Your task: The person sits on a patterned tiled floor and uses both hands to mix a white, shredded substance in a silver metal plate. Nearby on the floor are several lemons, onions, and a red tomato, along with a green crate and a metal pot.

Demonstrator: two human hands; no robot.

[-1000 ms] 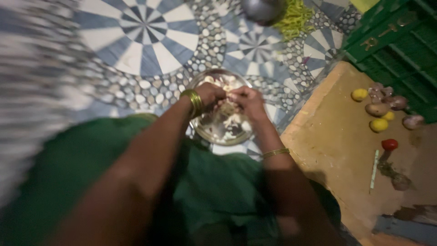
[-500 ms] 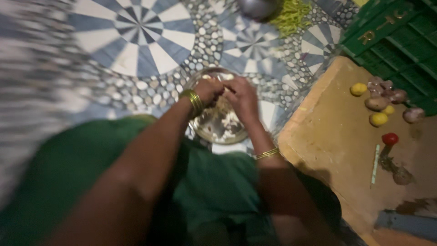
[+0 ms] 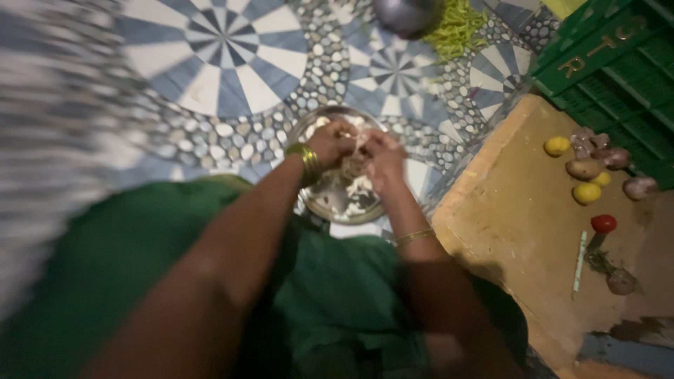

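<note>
Pale food pinched between both hands' fingers, over steel plate.

The plate is shiny metal. The bangles are shiny gold metal. The floor is smooth tile with pebbles. The crate is green plastic. The dress is green cloth.

We cannot identify the pale material in the metal plate; it is blurred. The hands hide the plate's middle. The steel vessel and green crate are cut off by the frame's edges. The left floor area is smeared.
</note>
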